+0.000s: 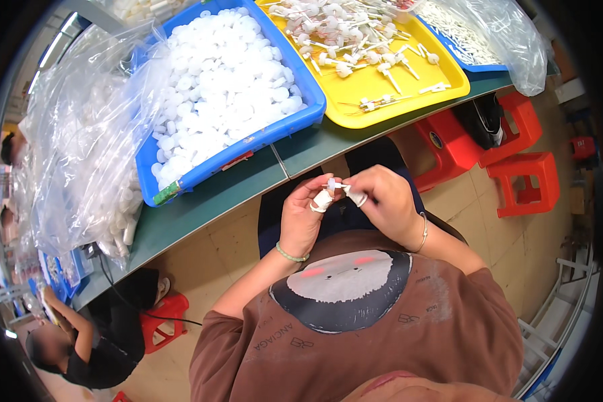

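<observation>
My left hand (299, 220) and my right hand (387, 202) meet in front of my lap, just off the table's near edge. Between their fingertips is a small white plastic part (332, 184), a translucent disc on a thin stem. The left fingers pinch its disc end, while the right thumb and forefinger close on the stem end. White wrapping (321, 200) covers the left thumb, and another white cover (356, 195) shows at a right-hand digit. Fine detail at the fingertips is too small to make out.
On the green table (211, 218) stand a blue tray (231, 155) heaped with white discs, a yellow tray (362, 119) of stemmed parts and a blue tray (486, 68) of white sticks. Plastic bags (80, 147) lie left. Red stools (529, 184) stand right; another person (107, 335) sits left.
</observation>
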A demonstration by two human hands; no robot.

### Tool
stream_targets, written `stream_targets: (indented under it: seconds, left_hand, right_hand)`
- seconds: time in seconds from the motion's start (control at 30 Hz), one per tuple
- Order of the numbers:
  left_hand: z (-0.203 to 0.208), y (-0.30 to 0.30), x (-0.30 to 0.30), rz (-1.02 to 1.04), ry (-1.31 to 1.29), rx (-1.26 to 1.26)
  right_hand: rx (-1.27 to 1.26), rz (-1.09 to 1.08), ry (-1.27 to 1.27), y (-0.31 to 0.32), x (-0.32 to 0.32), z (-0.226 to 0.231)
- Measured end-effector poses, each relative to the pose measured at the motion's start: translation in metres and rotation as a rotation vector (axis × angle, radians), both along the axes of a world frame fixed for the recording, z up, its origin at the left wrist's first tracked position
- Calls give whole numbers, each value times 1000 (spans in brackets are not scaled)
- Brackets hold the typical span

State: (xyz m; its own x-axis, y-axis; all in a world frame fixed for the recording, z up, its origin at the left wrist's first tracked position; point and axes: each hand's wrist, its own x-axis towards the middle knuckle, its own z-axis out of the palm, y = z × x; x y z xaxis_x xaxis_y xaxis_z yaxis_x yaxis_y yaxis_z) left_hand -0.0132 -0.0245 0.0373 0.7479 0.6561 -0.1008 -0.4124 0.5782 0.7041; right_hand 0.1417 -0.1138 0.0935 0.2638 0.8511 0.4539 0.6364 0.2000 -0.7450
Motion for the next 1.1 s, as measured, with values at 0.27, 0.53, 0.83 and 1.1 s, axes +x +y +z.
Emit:
stream_targets:
  seconds: [0.27, 0.53, 0.83, 1.1]
  left_hand:
    - [57, 15, -12, -364, 67, 208]
    - [194, 110, -54, 145, 770, 1662]
    - [185, 151, -62, -100, 1147, 1622]
    - [177, 157, -58, -55, 1103, 1665]
  right_hand:
    - [305, -122, -80, 12, 30, 54]
    - [309, -387, -208, 146, 169, 115]
    - [149, -286, -187, 173, 174, 132]
    - [352, -285, 200, 51, 132, 108]
